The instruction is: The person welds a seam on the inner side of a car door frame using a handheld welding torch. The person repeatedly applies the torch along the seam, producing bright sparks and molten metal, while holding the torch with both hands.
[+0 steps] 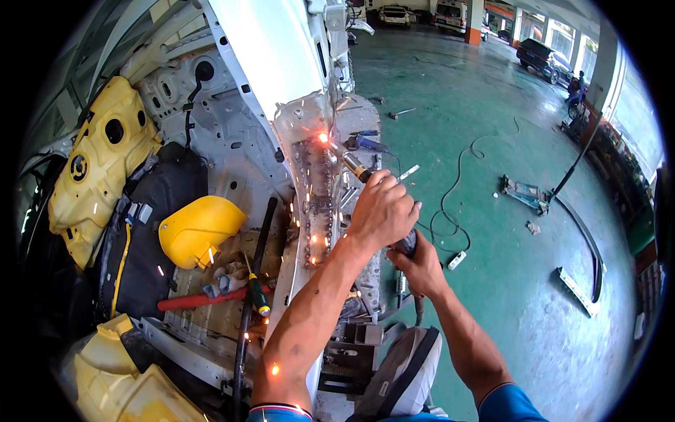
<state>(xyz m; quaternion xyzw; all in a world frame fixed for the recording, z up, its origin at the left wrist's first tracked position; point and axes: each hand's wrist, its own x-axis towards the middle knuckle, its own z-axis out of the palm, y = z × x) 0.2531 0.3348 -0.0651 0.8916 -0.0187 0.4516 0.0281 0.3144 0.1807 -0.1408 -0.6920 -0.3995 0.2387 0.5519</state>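
My left hand (383, 214) is wrapped round the front of a welding torch (349, 161), near its brass-coloured neck. Behind it, my right hand (420, 269) grips the torch's black handle, with the cable hanging below. The nozzle points up and left at a bare metal patch (318, 179) on a white car body (264, 56). A bright orange glow burns at the nozzle tip, by the patch's top end. Rows of dark weld spots run along the patch's edges. Sparks fall past the patch and over my left forearm.
Inside the car body lie a yellow welding mask (200, 231), a screwdriver (258, 295), a red bar (193, 302) and a long black bar (266, 235). On the green floor are a cable, a power strip (457, 260), a hammer (403, 112) and a floor jack (524, 192).
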